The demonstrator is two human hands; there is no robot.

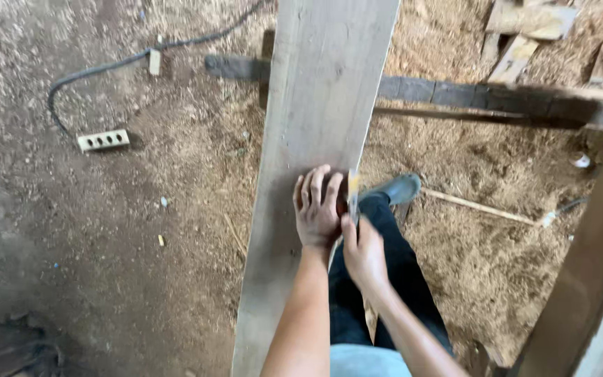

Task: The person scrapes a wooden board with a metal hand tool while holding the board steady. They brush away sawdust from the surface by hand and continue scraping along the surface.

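Note:
A long pale wooden plank [315, 98] runs from the top of the view down to the bottom. My left hand [317, 206] lies flat on the plank near its right edge, fingers spread. My right hand [363, 251] sits just right of it at the plank's edge, closed around a thin yellowish tool [352, 192] that points up along the edge. What kind of tool it is I cannot tell. My dark-trousered leg and grey shoe [399, 188] stand to the right of the plank on the sawdust.
Sawdust covers the floor [176, 230]. A white power strip [103, 140] with a black cable [106, 66] lies at the left. A dark beam [469, 94] crosses behind the plank. Wood offcuts [528, 24] lie top right. A thick timber [587, 265] leans at the right edge.

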